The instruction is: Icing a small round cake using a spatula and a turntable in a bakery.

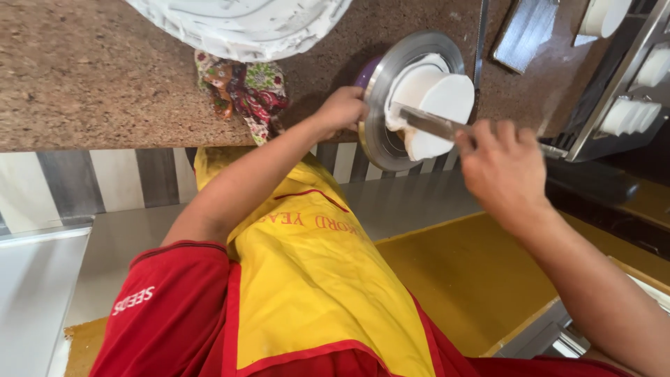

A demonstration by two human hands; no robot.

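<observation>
A small round cake (438, 94) covered in white icing sits on a round metal turntable (380, 136) at the edge of a brown speckled counter (84, 84). My left hand (342, 108) grips the turntable's left rim. My right hand (499, 164) is closed on the handle of a long metal spatula (426, 122), whose blade lies flat against the side of the cake. Below my arms I see my yellow apron (314, 279) over a red shirt.
A large white-smeared bowl (244, 24) stands at the top of the counter, with a crumpled floral cloth (241, 87) under its edge. A shiny silver board (525, 31) lies top right. White cups (628, 115) sit on a steel rack at the right.
</observation>
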